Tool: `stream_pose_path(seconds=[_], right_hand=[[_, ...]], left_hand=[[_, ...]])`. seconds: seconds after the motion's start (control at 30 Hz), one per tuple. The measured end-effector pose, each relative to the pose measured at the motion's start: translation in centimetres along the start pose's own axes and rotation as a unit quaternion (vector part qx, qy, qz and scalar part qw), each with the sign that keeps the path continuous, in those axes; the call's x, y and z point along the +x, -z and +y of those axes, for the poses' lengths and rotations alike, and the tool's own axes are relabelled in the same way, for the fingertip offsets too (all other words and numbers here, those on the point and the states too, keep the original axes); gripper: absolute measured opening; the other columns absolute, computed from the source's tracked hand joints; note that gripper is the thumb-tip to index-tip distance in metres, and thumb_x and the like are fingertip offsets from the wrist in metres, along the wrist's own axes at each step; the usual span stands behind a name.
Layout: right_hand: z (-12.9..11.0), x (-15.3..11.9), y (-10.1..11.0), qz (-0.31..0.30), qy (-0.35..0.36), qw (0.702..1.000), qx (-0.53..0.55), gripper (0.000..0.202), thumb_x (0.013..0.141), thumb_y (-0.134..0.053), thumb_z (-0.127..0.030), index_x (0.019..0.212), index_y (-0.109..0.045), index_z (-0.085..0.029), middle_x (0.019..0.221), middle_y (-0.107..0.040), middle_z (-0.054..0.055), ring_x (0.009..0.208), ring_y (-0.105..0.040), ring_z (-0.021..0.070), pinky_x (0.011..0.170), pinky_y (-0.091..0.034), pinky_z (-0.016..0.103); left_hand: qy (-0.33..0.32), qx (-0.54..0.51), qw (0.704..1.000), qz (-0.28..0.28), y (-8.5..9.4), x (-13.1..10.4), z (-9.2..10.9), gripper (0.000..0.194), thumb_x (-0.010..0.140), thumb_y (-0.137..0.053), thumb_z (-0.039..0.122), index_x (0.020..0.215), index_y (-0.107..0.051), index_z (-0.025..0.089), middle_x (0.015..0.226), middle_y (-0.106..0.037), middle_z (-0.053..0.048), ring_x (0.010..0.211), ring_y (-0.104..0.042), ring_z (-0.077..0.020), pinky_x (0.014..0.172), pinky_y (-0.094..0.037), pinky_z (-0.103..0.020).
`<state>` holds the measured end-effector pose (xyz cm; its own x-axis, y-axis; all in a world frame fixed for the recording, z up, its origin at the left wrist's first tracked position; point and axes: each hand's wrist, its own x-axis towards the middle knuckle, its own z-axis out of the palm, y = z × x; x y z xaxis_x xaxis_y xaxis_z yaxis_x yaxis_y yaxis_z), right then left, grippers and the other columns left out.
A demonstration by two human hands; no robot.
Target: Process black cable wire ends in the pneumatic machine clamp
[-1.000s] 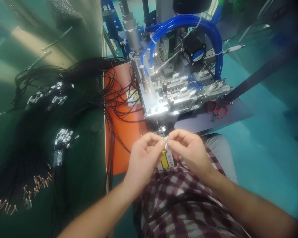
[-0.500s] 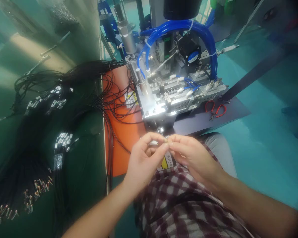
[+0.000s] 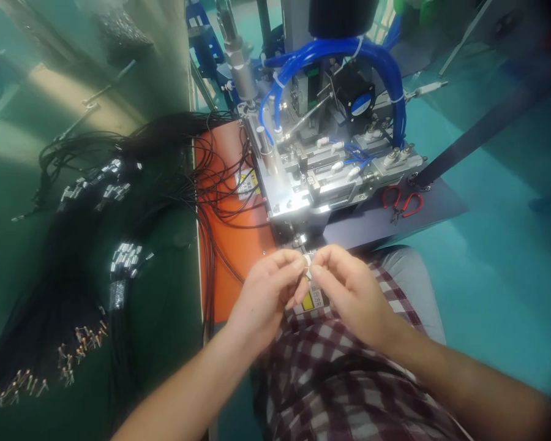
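My left hand (image 3: 269,291) is closed in a pinch, its thumb and index fingertips meeting close to those of my right hand (image 3: 351,285). My right hand is pinched too. Something small and thin shows between the two sets of fingertips, too small to name. Both hands are in front of the near end of a metal machine (image 3: 294,199) with blue hoses (image 3: 321,52). Below the fingers, a label with a yellow mark (image 3: 307,300) is partly covered by my hands.
Black cables (image 3: 211,184) run over an orange plate (image 3: 227,245) left of the machine. Bundles with silvery ends (image 3: 126,257) lie on the dark green surface (image 3: 165,343). Red-handled pliers (image 3: 401,205) rest on the grey base (image 3: 358,233) at right.
My left fingers have curled inward and its thumb has changed position, with a slight gap now between the two hands' fingertips. The whole view has shifted slightly.
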<state>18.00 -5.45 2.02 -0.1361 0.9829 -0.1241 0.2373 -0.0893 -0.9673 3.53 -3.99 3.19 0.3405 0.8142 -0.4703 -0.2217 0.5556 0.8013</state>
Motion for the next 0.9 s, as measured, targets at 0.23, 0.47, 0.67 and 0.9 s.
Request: stream_pose_path(seconds=[0.23,0.47,0.67,0.9], right_hand=[[0.0,0.7,0.7,-0.029,-0.064,0.993,0.090,0.014,0.088,-0.053,-0.028,0.077,-0.053,-0.019,0.064,-0.052,-0.004,0.058,-0.047,0.0120,0.054,-0.037,0.025],[0.1,1.0,1.1,-0.048,-0.102,0.985,0.128,0.014,0.086,-0.055,-0.027,0.075,-0.054,-0.019,0.058,-0.046,-0.006,0.051,-0.040,0.0089,0.047,-0.033,0.021],[0.3,1.0,0.8,-0.033,-0.130,0.980,0.147,0.014,0.085,-0.060,-0.031,0.082,-0.058,-0.018,0.064,-0.056,-0.003,0.052,-0.048,0.0099,0.047,-0.037,0.022],[0.8,0.4,-0.1,0.007,-0.069,0.995,0.070,0.015,0.086,-0.059,-0.029,0.075,-0.060,-0.019,0.064,-0.058,-0.001,0.055,-0.049,0.0115,0.049,-0.039,0.023]], left_hand=[[-0.041,0.159,0.985,0.054,0.2,-0.1,0.5,0.019,0.080,-0.068,0.030,0.093,-0.066,0.016,0.067,-0.062,0.000,0.055,-0.054,-0.0086,0.050,-0.038,-0.017],[-0.058,0.216,0.971,0.084,0.2,0.1,0.2,0.016,0.078,-0.068,0.028,0.083,-0.068,0.013,0.059,-0.056,0.002,0.045,-0.043,-0.0049,0.043,-0.033,-0.017],[-0.038,0.169,0.979,0.103,0.5,0.2,0.2,0.015,0.079,-0.067,0.027,0.076,-0.065,0.013,0.060,-0.058,0.002,0.041,-0.039,-0.0029,0.040,-0.027,-0.016],[-0.034,0.134,0.985,0.101,0.6,0.2,0.2,0.013,0.080,-0.067,0.027,0.076,-0.063,0.015,0.061,-0.059,0.002,0.041,-0.039,-0.0030,0.041,-0.027,-0.017]])
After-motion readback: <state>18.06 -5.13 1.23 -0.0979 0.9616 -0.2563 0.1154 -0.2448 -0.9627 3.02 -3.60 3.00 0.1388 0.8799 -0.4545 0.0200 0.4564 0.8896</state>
